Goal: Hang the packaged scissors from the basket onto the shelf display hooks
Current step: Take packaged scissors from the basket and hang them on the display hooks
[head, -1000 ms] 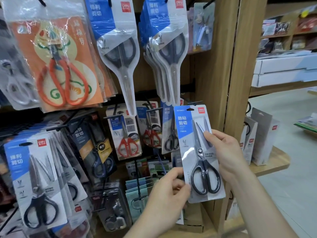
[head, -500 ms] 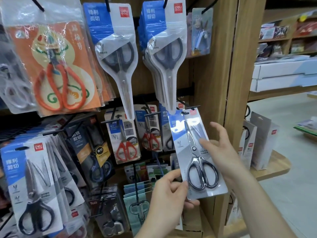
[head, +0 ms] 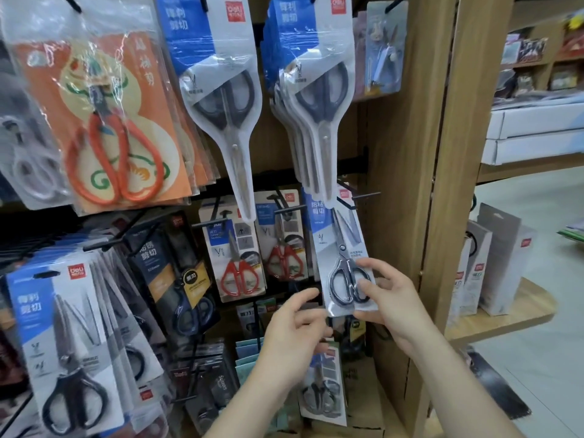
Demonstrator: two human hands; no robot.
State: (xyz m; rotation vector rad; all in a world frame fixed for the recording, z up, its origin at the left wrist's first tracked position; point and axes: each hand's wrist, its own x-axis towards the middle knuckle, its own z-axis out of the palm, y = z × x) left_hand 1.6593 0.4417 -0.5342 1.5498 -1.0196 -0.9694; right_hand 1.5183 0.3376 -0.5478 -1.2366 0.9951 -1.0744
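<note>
Two bare hands reach toward a shop display of scissors. One packaged scissors (head: 343, 248), a glossy blue-and-white card under clear plastic with dark looped handles, is upright on the lower row beside the wooden upright (head: 404, 137). The right hand (head: 395, 305) grasps its lower right corner, thumb lying across the handles. The left hand (head: 290, 333) is loosely curled and grasps nothing, its fingertips just beside the card's lower left edge. The card's top sits at a black wire peg (head: 366, 195); other packs overlap there, so whether the peg passes through its hole is unclear.

To its left hang two cards of red-handled scissors (head: 238, 251). Above are one long tapered pack with grey handles (head: 221, 99), a stack of several alike (head: 313, 99), and a crinkled sleeve holding orange-handled scissors (head: 104, 128).

The fixture is light wood-grain board. To the right a rounded wooden ledge (head: 518, 311) carries about three white boxes (head: 502, 267), and a pale smooth floor (head: 537, 197) lies beyond.
</note>
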